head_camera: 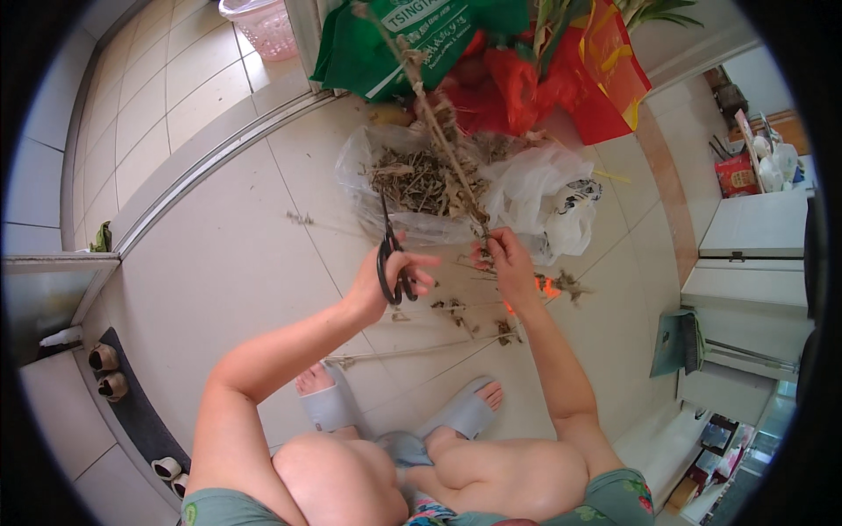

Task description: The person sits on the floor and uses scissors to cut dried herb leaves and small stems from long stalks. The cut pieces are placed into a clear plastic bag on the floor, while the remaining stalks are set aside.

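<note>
My left hand (395,269) has black-handled scissors (387,253) hooked on it, blades pointing away from me and several fingers spread. In my right hand (510,260) is the near end of a long dried plant stalk (442,135), with shrivelled leaves along it. The stalk slants up and left over an open clear plastic bag (358,154). Inside the bag lies a heap of cut dry stems and leaves (418,181). More dried stalks (421,348) and leaf bits (450,306) are on the tiled floor below my hands.
Behind the bag stand a green shopping bag (355,46) and a red bag (608,85). A crumpled white plastic bag (569,223) lies to the right. My slippered feet (464,407) are close below. A door track (217,158) crosses at left; a dustpan (671,342) stands at right.
</note>
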`<state>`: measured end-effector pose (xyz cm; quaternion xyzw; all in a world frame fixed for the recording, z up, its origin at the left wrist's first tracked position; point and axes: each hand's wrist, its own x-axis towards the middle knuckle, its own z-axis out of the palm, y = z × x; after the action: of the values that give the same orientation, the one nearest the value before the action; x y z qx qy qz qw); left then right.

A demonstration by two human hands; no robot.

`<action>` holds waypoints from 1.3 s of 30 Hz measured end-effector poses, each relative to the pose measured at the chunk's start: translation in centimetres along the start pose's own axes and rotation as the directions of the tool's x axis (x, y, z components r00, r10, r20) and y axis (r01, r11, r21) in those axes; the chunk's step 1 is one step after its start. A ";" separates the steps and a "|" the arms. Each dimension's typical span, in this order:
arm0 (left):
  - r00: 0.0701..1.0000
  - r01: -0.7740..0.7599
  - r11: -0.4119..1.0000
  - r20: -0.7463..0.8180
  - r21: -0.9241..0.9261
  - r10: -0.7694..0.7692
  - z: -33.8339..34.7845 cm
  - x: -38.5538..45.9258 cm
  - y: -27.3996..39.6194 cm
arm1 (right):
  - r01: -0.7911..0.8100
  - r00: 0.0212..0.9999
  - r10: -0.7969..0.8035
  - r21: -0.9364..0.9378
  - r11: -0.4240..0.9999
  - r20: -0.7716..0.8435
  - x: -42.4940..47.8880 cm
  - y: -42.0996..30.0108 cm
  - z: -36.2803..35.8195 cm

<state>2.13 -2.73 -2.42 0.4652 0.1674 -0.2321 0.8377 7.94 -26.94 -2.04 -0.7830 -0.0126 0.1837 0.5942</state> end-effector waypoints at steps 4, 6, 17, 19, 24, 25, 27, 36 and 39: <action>0.999 0.054 0.998 0.006 0.033 -0.054 0.4 -1.6 -1.4 | 0.032 0.999 -0.032 0.028 0.999 -0.010 -0.1 1.6 0.0; 0.996 0.011 1.000 0.092 0.014 -0.012 0.4 -1.6 -1.4 | 0.047 0.999 -0.047 -0.003 0.999 0.003 -0.1 2.0 -0.1; 0.870 0.143 0.963 0.493 -0.227 -0.013 0.8 -0.9 2.1 | -0.001 0.989 -0.016 -0.122 0.993 -0.145 -1.6 1.9 -0.6; 0.791 0.256 0.914 0.611 -0.315 -0.011 1.1 -0.7 2.2 | 0.039 0.985 -0.058 -0.119 0.992 -0.165 -1.7 1.9 -0.7; 0.660 0.446 0.801 0.751 -0.400 0.007 1.7 0.1 1.9 | 0.064 0.982 -0.091 -0.158 0.985 -0.167 -1.9 1.6 -0.3; 0.649 0.476 0.775 0.760 -0.416 0.009 1.9 0.4 2.0 | 0.079 0.980 -0.108 -0.173 0.982 -0.166 -1.9 1.6 -0.1; 0.657 0.457 0.780 0.753 -0.427 0.027 1.9 0.9 2.2 | 0.122 0.973 -0.161 -0.223 0.967 -0.163 -1.9 1.4 0.3; 0.670 0.419 0.833 0.742 -0.360 -0.016 1.6 0.4 3.0 | 0.103 0.976 -0.143 -0.232 0.967 -0.163 -1.6 1.1 0.1; 0.682 0.401 0.841 0.731 -0.362 -0.011 1.2 0.7 2.8 | 0.111 0.979 -0.151 -0.269 0.957 -0.136 -1.8 0.3 0.3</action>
<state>4.26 -2.60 -0.21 0.0870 -0.0578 -0.4368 0.8935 6.12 -27.19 -1.85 -0.8634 -0.0423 0.0791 0.4965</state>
